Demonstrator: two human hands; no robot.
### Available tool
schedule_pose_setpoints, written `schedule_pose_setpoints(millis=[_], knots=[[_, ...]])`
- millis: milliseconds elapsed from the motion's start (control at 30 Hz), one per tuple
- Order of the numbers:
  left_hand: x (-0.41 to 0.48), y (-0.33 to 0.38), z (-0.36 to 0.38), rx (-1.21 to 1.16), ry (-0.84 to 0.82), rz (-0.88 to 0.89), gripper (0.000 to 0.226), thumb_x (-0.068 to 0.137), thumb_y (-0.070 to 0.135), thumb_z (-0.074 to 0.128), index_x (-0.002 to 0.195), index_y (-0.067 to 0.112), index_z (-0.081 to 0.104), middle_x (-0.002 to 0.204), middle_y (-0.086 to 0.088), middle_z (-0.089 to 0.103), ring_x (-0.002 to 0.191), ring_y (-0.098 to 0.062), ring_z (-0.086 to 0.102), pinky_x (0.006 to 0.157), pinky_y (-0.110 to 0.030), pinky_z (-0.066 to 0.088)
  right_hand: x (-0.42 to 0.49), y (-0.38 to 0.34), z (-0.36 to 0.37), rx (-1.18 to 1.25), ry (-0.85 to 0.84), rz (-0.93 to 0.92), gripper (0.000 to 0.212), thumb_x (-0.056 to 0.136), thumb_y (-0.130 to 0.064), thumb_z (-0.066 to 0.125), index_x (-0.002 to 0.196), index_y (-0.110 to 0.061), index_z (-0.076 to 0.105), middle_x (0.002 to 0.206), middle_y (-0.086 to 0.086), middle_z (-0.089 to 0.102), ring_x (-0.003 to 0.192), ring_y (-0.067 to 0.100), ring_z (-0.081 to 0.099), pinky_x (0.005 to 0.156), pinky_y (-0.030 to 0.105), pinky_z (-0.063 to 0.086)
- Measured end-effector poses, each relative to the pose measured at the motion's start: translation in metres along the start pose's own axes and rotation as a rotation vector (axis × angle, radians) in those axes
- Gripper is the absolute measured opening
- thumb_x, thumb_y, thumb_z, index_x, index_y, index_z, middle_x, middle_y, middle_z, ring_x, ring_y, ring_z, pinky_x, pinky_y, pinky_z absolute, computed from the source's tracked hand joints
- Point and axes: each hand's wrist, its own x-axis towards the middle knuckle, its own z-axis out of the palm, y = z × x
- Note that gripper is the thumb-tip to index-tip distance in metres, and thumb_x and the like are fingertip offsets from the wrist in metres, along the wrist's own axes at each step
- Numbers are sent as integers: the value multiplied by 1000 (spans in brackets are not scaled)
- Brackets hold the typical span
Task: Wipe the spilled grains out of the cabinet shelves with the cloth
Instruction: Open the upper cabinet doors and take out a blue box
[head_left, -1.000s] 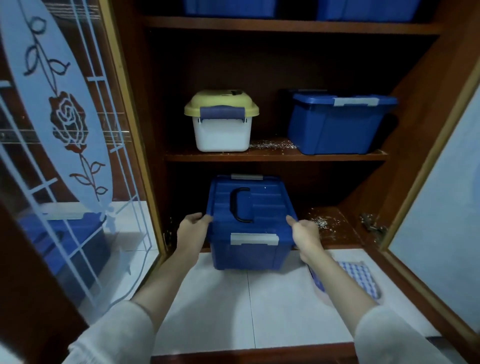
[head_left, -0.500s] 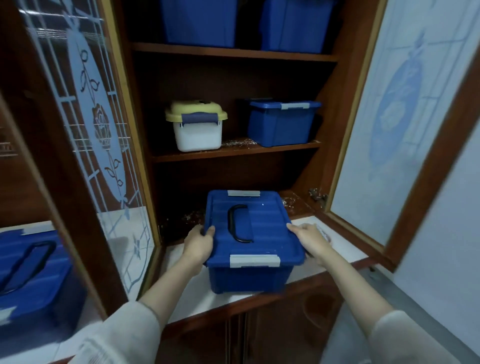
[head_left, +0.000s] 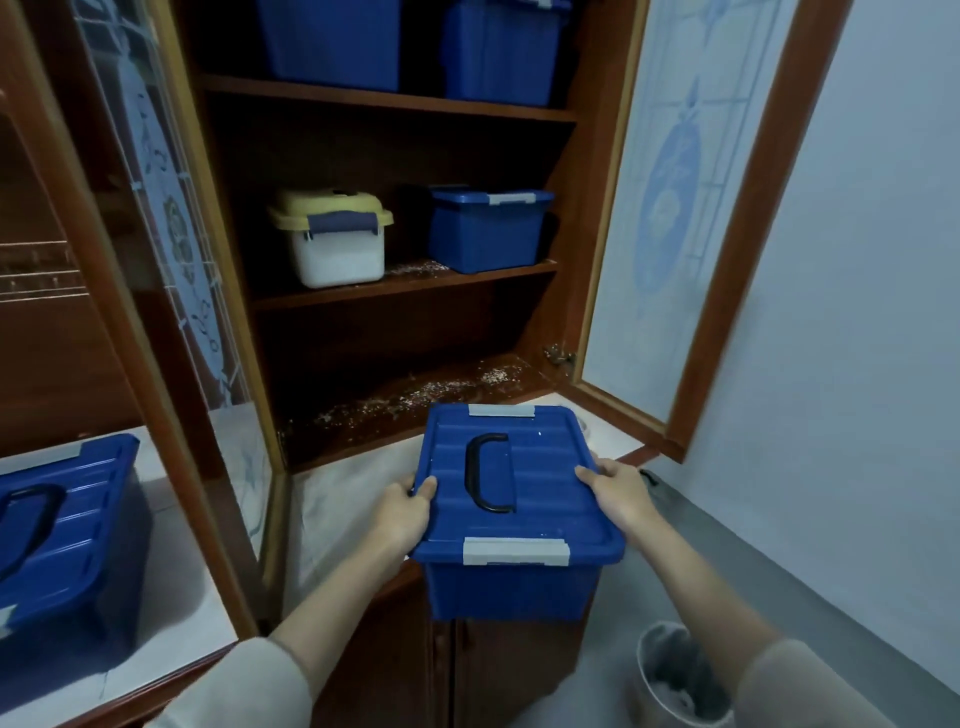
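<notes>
- Both hands are full: the left hand (head_left: 402, 512) grips the left edge of the lid of the blue box (head_left: 514, 499) and the right hand (head_left: 618, 493) grips its right edge, thumbs on top.
- The box's long axis, like its black handle, points away from the person into the cabinet.
- The spilled grains (head_left: 415, 395) lie just beyond the box's far end, strewn left to right across the front of the bottom shelf (head_left: 363, 364), with a brighter patch off the far right corner. Neither hand looks nearer to me, and neither is free.
- Higher up beyond the box, more grains dust the middle shelf (head_left: 405, 283) between a yellow-lidded tub (head_left: 332, 244) and a smaller blue bin (head_left: 488, 228).
- I can't spot the cloth anywhere; it may be hidden behind the box.
- The box's near half overhangs the white counter (head_left: 343, 499); whether its far end rests there I can't tell.
- Below and right of the box, a pale bucket (head_left: 675, 680) stands on the grey floor.
</notes>
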Motion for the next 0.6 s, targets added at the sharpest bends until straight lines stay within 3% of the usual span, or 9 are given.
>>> schedule_pose_setpoints(millis=[267, 433, 500, 600], knots=[[-33, -22, -9, 14, -44, -6, 23, 99, 24, 43, 110, 9, 58, 95, -11, 66, 82, -24, 64, 65, -30, 51, -45, 24, 1, 28, 63, 29, 24, 95, -18, 52, 114, -7, 61, 103, 7, 65, 85, 21, 62, 71, 30, 50], [-69, -21, -33, 53, -94, 55, 27, 99, 25, 42, 113, 8, 58, 101, -13, 67, 87, -25, 64, 69, -31, 51, -94, 19, 1, 47, 107, 12, 28, 94, -20, 53, 119, -9, 61, 112, 10, 65, 97, 26, 63, 87, 38, 52], [-87, -22, -47, 61, -108, 95, 23, 100, 25, 41, 110, 11, 57, 100, -11, 67, 85, -22, 64, 66, -29, 50, -121, 19, 4, 50, 136, 8, 30, 94, -21, 53, 119, -8, 60, 112, 10, 65, 96, 25, 63, 82, 36, 53], [-119, -28, -69, 60, -139, 132, 19, 99, 23, 43, 107, 14, 57, 100, -11, 67, 89, -26, 64, 79, -35, 52, -167, 22, 9, 71, 180, -7, 26, 94, -18, 53, 116, -7, 61, 105, 9, 65, 87, 23, 62, 63, 26, 48]])
